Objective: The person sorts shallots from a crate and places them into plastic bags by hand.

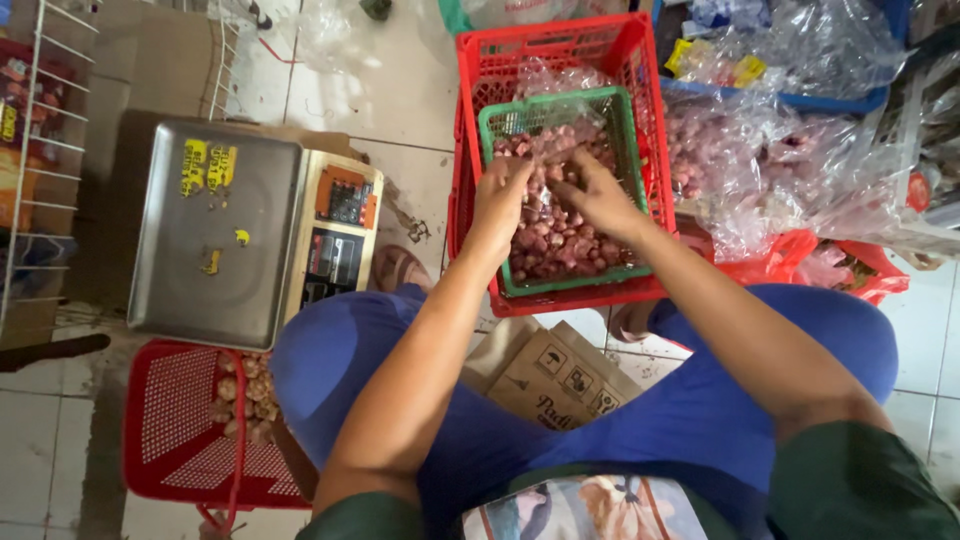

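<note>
Sitting low with both knees in blue cloth, the person looks down on a tiled floor (400, 90).

At 9 o'clock from the hands stands a scale (215, 235) with a steel pan; its display panel is on the side toward the person. Yellow stickers are on the pan. At 7 o'clock, under the scale, lies a red basket (175, 430) with pale garlic (245, 395) along its right edge. A wire rack (40, 160) is at the far left edge.

Between the knees, at 6 o'clock, lies a brown carton (555, 375).

The left hand (500, 205) is in the green tray (560, 190), fingers bent down into the shallots (560, 245). It seems to pinch some of them, but I cannot tell if it really grips one. The right hand (600, 195) is just beside it, almost touching, at 3 o'clock from the left hand. Its fingers are also curled into the shallots, and what they hold is hidden.

The green tray sits inside a red crate (560, 55), which stands on the floor at 12 o'clock from the person. The shallots fill the tray, mostly the near half.

At 2 o'clock from the hands are clear plastic bags (760, 170) with more shallots inside, and a blue crate (800, 98) behind them. A red bag (850, 270) lies at 3 o'clock.
</note>
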